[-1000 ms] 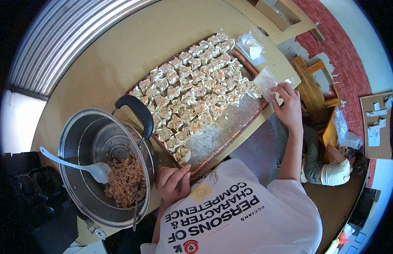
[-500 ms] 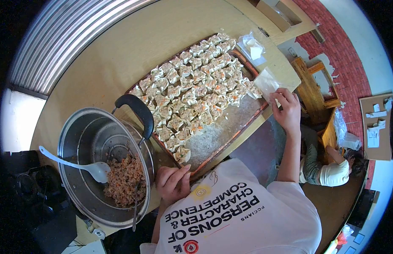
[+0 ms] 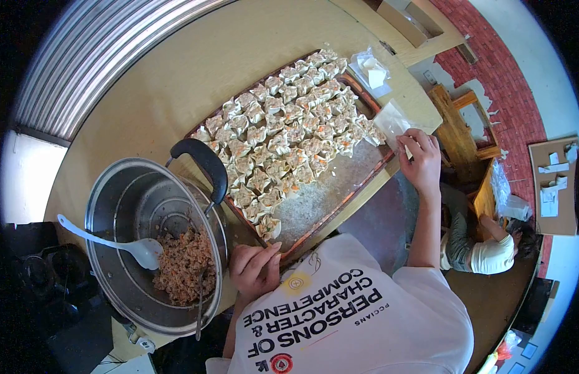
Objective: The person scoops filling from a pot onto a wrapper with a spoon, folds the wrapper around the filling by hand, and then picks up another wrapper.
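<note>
Rows of pleated, filled dumplings [image 3: 277, 124] cover much of a metal tray [image 3: 311, 215] with a worn brown rim; its near part shows bare metal. At the tray's near left corner is my left hand [image 3: 255, 268], fingers curled and pressed together; what they hold, if anything, is hidden. My right hand [image 3: 419, 159] pinches the near edge of a clear plastic packet [image 3: 392, 119] beside the tray's right end. Left of the tray, a large steel pot [image 3: 124, 290] with a black handle holds minced filling [image 3: 186, 265], a white ladle [image 3: 143, 250] and a thin metal utensil [image 3: 199, 308].
Another plastic packet with white pieces [image 3: 371, 70] lies on the table [image 3: 258, 31] beyond the tray. A cardboard box [image 3: 411, 22] stands at the upper right. Another person [image 3: 488, 252] is low down at the right, near wooden furniture [image 3: 454, 131]. A black stove-like object [image 3: 49, 274] is at the left.
My right hand has shifted very slightly, and the edge of the packet at its fingers has moved a little. My left hand, the tray and the pot stay in place.
</note>
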`<state>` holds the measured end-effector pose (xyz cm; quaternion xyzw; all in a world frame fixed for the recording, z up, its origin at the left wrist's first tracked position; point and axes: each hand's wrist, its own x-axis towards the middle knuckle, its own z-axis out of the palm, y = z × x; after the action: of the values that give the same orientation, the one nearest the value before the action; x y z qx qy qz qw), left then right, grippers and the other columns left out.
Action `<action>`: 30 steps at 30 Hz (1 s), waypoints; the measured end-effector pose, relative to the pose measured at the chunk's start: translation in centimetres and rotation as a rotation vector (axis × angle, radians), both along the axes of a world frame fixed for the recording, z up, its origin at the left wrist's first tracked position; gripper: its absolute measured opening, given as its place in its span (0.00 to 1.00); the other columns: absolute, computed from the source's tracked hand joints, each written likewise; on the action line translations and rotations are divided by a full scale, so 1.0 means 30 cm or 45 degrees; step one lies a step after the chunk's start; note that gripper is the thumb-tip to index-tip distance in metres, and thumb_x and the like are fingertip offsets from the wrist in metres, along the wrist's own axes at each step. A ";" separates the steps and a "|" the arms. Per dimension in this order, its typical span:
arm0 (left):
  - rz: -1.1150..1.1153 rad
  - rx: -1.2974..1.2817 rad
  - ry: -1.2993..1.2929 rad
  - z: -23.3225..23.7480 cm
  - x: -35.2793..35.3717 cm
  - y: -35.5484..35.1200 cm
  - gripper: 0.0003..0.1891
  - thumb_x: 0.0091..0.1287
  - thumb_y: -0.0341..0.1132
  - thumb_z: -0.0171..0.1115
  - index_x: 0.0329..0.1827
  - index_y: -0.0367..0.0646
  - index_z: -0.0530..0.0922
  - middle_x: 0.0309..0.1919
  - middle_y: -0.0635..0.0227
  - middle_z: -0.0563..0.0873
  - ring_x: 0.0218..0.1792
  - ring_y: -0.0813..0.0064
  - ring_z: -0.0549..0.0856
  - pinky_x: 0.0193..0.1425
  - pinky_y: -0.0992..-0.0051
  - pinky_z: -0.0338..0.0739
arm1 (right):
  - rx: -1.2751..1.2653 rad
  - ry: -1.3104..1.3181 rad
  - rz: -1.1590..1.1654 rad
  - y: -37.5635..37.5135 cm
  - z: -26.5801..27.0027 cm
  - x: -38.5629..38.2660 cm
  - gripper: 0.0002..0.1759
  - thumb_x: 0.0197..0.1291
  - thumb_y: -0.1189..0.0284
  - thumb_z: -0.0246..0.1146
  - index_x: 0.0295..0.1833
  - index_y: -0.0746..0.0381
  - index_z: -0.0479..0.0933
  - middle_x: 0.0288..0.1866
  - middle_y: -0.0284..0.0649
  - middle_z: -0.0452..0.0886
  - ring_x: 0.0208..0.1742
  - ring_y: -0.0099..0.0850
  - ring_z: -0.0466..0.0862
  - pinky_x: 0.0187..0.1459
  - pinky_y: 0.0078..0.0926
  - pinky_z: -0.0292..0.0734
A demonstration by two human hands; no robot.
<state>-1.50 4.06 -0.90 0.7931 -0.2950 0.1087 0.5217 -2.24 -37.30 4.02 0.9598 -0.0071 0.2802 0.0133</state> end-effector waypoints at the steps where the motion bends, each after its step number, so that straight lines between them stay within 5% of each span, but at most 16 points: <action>1: -0.007 -0.003 -0.002 0.002 0.002 0.000 0.14 0.60 0.25 0.76 0.50 0.44 0.90 0.34 0.68 0.82 0.33 0.66 0.80 0.41 0.67 0.76 | -0.001 -0.001 0.000 -0.001 0.001 0.001 0.10 0.54 0.79 0.72 0.43 0.60 0.85 0.46 0.37 0.84 0.46 0.38 0.86 0.50 0.38 0.78; 12: -0.005 -0.003 0.025 0.014 -0.002 -0.005 0.14 0.60 0.24 0.76 0.50 0.43 0.90 0.35 0.68 0.82 0.33 0.66 0.80 0.41 0.68 0.76 | 0.150 0.003 -0.075 -0.016 0.009 0.022 0.07 0.61 0.78 0.69 0.43 0.61 0.79 0.47 0.40 0.85 0.47 0.42 0.86 0.49 0.39 0.76; 24: -0.013 -0.039 -0.033 0.000 0.005 -0.005 0.14 0.62 0.24 0.75 0.51 0.42 0.90 0.34 0.68 0.83 0.32 0.67 0.80 0.39 0.68 0.75 | 0.459 0.074 -0.071 -0.025 0.019 0.024 0.07 0.62 0.81 0.68 0.44 0.67 0.78 0.43 0.44 0.84 0.42 0.45 0.84 0.48 0.41 0.78; 30: 0.022 -0.040 0.017 0.019 0.001 -0.010 0.14 0.62 0.25 0.75 0.51 0.44 0.90 0.33 0.69 0.83 0.32 0.68 0.80 0.39 0.68 0.75 | 0.478 0.117 -0.028 -0.021 0.030 0.014 0.09 0.59 0.81 0.70 0.44 0.66 0.79 0.46 0.46 0.84 0.47 0.47 0.86 0.50 0.40 0.81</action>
<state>-1.48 3.75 -0.34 0.7881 -0.2829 0.1127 0.5349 -1.83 -37.93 4.91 0.9571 -0.0693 0.2297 -0.1626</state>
